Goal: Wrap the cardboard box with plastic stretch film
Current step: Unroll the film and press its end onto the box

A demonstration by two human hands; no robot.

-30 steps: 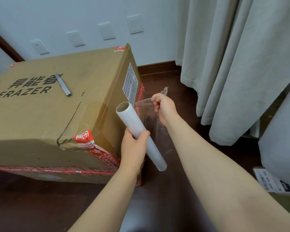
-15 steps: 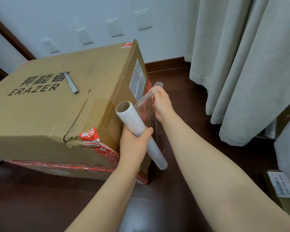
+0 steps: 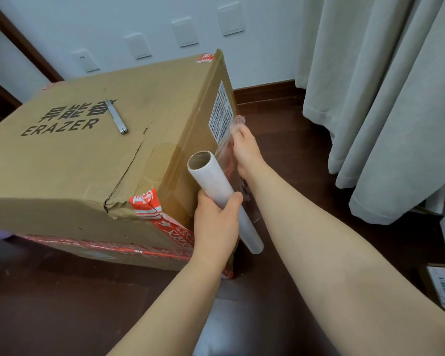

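Left hand (image 3: 216, 224) gripped the film roll (image 3: 211, 183) mid-length, fingers curled round it and thumb over the front. Roll was tilted, open core end up, just off the near right corner of the cardboard box (image 3: 88, 163). Right hand (image 3: 246, 152) pinched the loose film end (image 3: 228, 147), fingers closed on the bunched edge, up against the box's right side face by the lower edge of the white shipping label (image 3: 220, 116). A short span of clear film ran from roll to that hand, close along the side face.

Change: a second earlier the right hand held the film end out in the air, apart from the box's side. Half a second earlier it was nearer, and now it had reached the side face. Couldn't tell whether film actually touched cardboard or sat just beside it. Left hand and roll kept about the same spot by the corner.

Judged meaning: the start point was being anchored on the right side. Wrapping proper was not yet begun, with no film on the box's top or front face. Next move likely needs the end held pressed while the roll goes round the box; the end could slip if tension comes too soon.

Rest: box sat on the dark floor (image 3: 62, 304), top creased and torn near the corner, red tape (image 3: 149, 204) at that corner. Slim metal tool (image 3: 116, 116) lay on the box top. Curtain (image 3: 383, 98) hung right of the box.
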